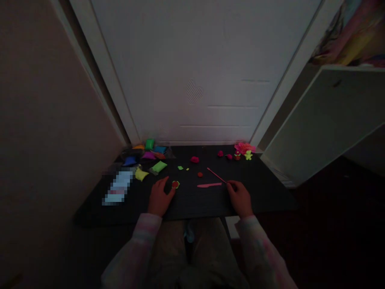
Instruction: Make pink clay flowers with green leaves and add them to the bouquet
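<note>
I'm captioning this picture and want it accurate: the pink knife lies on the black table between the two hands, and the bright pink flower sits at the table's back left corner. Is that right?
Not quite: the head view shows the bright pink flower at the back right corner. The pink knife does lie on the black table between the left hand and right hand.

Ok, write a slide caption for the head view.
Left hand at a small red and green disc, right hand at the near end of a pink stick, over a dark table.
</note>
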`<state>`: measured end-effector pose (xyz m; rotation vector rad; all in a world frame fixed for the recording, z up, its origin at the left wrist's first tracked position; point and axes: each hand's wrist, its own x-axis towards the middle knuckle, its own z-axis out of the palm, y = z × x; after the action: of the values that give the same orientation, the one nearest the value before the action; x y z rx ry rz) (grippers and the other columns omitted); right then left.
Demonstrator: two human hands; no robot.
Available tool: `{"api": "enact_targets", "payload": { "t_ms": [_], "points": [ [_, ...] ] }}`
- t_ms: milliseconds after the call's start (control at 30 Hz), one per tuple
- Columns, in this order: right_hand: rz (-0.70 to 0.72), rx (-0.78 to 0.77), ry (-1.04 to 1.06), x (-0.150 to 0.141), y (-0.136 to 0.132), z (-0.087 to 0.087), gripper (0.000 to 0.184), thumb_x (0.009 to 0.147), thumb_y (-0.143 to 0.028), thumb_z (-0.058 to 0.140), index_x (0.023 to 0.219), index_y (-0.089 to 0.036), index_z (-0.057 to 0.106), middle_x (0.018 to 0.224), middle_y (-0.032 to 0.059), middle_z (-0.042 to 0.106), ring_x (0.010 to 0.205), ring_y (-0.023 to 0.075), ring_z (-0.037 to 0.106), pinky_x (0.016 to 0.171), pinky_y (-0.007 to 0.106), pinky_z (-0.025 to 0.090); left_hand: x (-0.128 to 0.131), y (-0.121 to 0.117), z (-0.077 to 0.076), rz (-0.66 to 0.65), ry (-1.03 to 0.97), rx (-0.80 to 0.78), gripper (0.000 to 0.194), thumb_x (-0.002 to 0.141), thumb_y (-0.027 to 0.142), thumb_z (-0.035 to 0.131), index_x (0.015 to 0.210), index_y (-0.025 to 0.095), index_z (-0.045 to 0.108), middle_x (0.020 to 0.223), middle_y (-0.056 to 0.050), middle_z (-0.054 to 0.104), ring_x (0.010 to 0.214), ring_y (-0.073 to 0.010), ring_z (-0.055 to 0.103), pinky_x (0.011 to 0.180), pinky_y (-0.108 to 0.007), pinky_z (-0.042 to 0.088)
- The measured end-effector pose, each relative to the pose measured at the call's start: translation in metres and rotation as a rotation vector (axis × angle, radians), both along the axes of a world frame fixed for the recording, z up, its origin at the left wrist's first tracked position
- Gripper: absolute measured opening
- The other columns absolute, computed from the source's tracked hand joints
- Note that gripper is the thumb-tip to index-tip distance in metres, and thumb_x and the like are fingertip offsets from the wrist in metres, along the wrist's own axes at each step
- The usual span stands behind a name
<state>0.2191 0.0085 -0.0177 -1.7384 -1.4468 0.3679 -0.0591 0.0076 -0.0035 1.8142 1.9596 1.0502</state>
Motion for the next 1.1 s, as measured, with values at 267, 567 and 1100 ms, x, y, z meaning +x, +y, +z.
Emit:
{"api": "enact_targets", "payload": {
  "t_ms": [267,567,1100],
  "points": [
    [0.007,0.004,0.017,0.0010,0.0041,-0.0047,0.028,0.085,-0.032,0.049,0.108,-0.017,0.053,0.110,0.0064,0.056,0.092,0.0170,0.057,0.078,0.038,0.049,-0.0014,0.0022,-0.0019,-0.016,0.052,0.005,0.043,0.078,0.037,0.053,0.113,0.014,0.052,0.111,-0.013,0.056,0.102,-0.0239,0.054,0.087,-0.040,0.044],
    [-0.004,-0.009,0.058,-0.0019,0.0031,0.0017,0.029,0.085,-0.032,0.049,0.110,-0.017,0.052,0.112,0.0067,0.055,0.094,0.0174,0.057,0.079,0.038,0.048,0.0014,-0.0011,0.0045,-0.042,0.169,-0.021,0.034,0.083,0.032,0.051,0.113,0.016,0.050,0.116,-0.009,0.053,0.101,-0.0212,0.054,0.084,-0.044,0.046],
    [-0.025,-0.043,0.153,0.0006,-0.0023,0.0050,0.022,0.081,-0.033,0.050,0.086,-0.015,0.061,0.090,0.0062,0.064,0.084,0.0181,0.059,0.078,0.035,0.046,0.0011,-0.0011,-0.0024,-0.038,0.157,-0.041,0.055,0.072,0.030,0.060,0.122,0.012,0.046,0.104,-0.011,0.063,0.101,-0.0241,0.056,0.086,-0.038,0.045]
  ]
}}
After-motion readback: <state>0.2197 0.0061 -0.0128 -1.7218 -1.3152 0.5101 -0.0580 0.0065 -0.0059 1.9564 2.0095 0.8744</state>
